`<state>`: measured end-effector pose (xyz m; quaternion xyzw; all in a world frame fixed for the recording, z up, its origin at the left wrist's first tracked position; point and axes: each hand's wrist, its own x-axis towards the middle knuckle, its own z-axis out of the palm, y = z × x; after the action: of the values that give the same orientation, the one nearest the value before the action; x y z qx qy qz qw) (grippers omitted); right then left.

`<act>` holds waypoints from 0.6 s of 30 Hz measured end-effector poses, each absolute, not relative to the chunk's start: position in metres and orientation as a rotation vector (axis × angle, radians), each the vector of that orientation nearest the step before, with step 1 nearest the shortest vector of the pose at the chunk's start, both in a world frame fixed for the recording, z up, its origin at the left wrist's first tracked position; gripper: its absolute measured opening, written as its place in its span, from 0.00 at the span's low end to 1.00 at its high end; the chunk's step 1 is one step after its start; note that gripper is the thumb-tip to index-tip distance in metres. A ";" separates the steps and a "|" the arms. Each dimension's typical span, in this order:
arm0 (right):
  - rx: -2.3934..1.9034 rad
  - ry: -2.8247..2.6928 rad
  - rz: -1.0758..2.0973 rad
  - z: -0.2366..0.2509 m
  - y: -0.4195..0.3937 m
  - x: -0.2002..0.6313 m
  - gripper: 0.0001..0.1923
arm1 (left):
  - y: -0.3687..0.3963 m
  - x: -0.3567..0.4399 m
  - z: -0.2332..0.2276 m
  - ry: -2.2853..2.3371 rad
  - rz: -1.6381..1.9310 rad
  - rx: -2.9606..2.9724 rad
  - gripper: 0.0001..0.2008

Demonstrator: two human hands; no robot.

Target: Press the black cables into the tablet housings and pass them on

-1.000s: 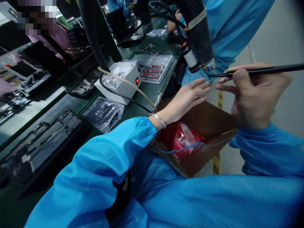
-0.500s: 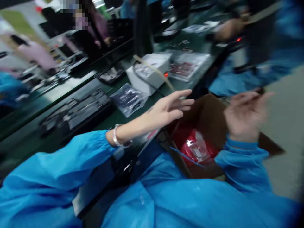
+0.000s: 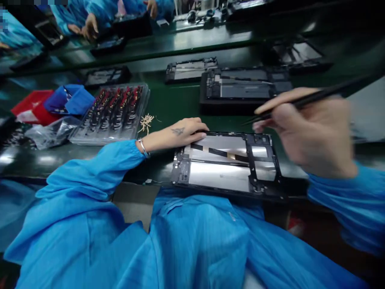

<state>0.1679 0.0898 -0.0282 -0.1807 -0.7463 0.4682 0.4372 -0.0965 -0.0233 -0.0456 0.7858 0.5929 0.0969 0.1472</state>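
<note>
An opened tablet chassis (image 3: 227,164), its silvery metal plates framed in black and crossed by a dark ribbon cable, lies flat at the near edge of the green tabletop (image 3: 168,102) directly in front of you. Your left hand (image 3: 180,134) rests palm down on its upper left corner, fingers loosely spread and gripping nothing. Your right hand (image 3: 306,130) hovers above the right end, fingers pinched closed around slim black tweezers (image 3: 300,101) whose tips point left above the frame's top edge. Just behind stands a second open chassis (image 3: 243,86) on a black carrier, with a third (image 3: 191,69) farther back. To the left sits a clear plastic tray (image 3: 112,112) of small red-and-dark parts, a scatter of pale strips (image 3: 146,121) beside it, then crumpled clear bags (image 3: 49,132) and blue and red cloth (image 3: 54,102). Across the line, other workers' hands (image 3: 90,26) in blue sleeves handle dark panels.
</note>
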 end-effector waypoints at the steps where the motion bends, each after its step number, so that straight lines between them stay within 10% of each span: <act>1: -0.417 -1.970 1.174 -0.029 0.093 0.150 0.09 | -0.026 -0.093 -0.055 1.754 0.361 2.246 0.20; 18: -0.690 -2.411 0.888 -0.046 0.108 0.140 0.06 | -0.029 -0.088 -0.076 1.830 0.519 2.190 0.19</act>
<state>0.1403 0.1082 -0.0457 -0.2519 -0.8802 0.3240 0.2383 -0.0877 -0.0286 -0.0755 0.7495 0.6263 0.1776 0.1201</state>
